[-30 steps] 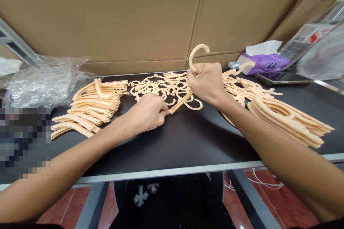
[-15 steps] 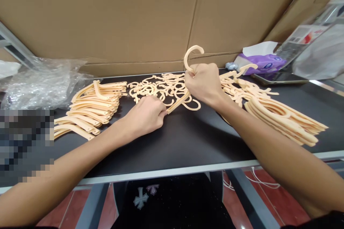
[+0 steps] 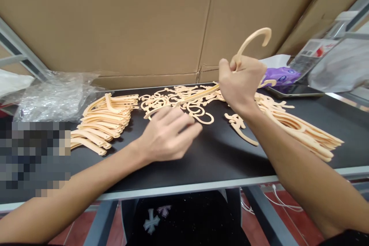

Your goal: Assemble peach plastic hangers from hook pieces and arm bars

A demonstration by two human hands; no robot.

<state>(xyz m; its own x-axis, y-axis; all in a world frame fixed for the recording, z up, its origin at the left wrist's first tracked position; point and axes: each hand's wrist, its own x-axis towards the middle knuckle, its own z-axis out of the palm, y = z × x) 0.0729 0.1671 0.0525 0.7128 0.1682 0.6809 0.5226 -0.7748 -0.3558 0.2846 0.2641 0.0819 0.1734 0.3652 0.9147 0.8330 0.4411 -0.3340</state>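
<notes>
My right hand (image 3: 240,82) is wrapped round a pale cream plastic clothes hanger (image 3: 206,91), raised above the table. Its hook points up, and one arm slants down to the left. Under that arm's far end is my left hand (image 3: 170,134), fingers apart and loosely bent, gripping nothing. Behind the hands lies a tangled heap of loose hanger hooks (image 3: 209,119). A pile of curved hanger arms (image 3: 102,125) fans out to the left. On the right, several hangers (image 3: 305,132) lie stacked, partly covered by my right forearm. A loose curved piece (image 3: 245,136) rests near my right wrist.
The black tabletop (image 3: 184,169) has a metal front edge. Crumpled clear plastic (image 3: 57,96) lies at the left. A purple tissue pack (image 3: 284,76), a phone (image 3: 296,91) and plastic bags (image 3: 331,65) are at the right. A cardboard wall (image 3: 115,19) stands behind.
My right hand has risen and moved right with the hanger. My left hand has let go of the hanger's arm, and its fingers have opened.
</notes>
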